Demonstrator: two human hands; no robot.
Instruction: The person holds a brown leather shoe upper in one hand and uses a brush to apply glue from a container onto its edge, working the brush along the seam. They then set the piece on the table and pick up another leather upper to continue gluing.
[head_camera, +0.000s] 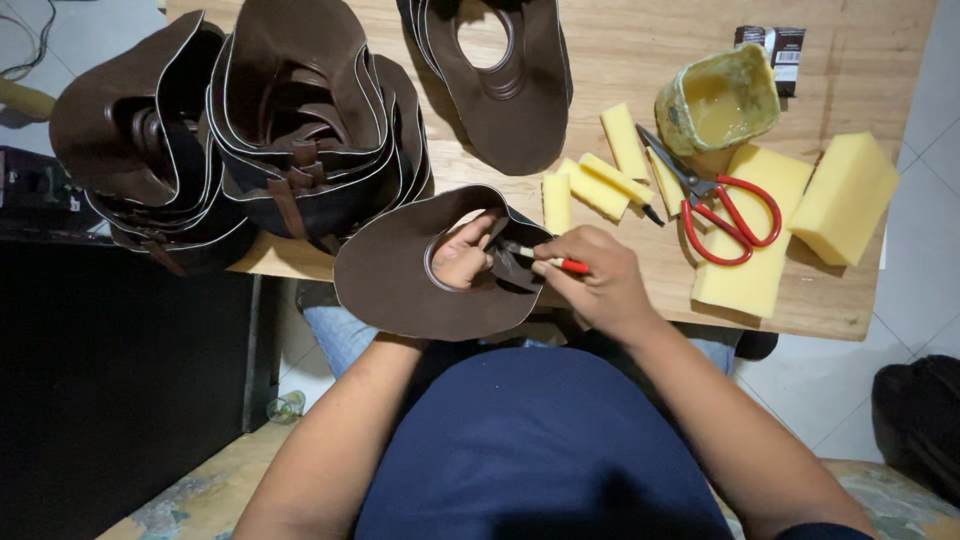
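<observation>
Left hand (462, 255) reaches up through the hole of a brown leather piece (400, 280), its grip closed on the edge. Right hand (600, 280) pinches a red-handled brush (545, 260) near the counter (620, 60) edge.

1 scissors (728, 207), 1 glue pot (716, 98), 2 hat stacks (225, 130), 2 hands (598, 280).

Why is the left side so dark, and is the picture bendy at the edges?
In the head view, light falls on the wooden table and yellow sponges, while the lower left lies in deep shadow. The view bulges a little, wide-lens style. The right hand with its red-handled tool looks sharp; the left hand pokes through the brown hat brim.
</observation>
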